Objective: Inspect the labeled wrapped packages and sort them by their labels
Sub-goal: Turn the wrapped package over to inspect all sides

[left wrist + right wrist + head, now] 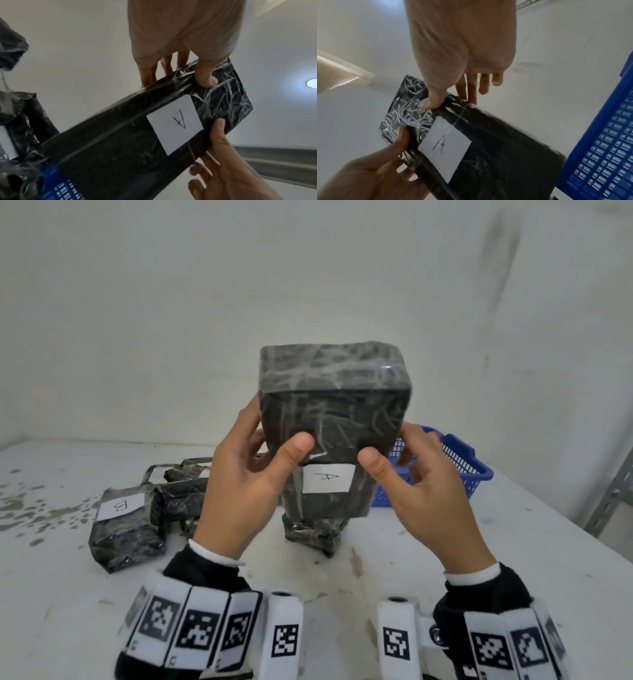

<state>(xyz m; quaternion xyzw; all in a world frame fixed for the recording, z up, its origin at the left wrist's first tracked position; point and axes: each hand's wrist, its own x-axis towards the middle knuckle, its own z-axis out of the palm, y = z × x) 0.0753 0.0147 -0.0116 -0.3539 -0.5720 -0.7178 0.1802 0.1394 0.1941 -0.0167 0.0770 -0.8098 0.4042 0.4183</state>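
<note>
A black plastic-wrapped package (335,405) is held up above the table between both hands, with its white label marked A (328,478) facing me. My left hand (255,465) grips its left side, thumb on the front face. My right hand (404,474) grips its right side the same way. Both wrist views show the A label, in the left one (175,124) and in the right one (445,147), with thumbs pressed on the wrap. Another wrapped package labelled B (120,506) lies on the table at left.
A heap of more black wrapped packages (181,487) lies behind the B one, and one more (313,534) under the held package. A blue plastic basket (459,470) stands at right rear. A white wall closes the back; a metal shelf leg (609,494) stands far right.
</note>
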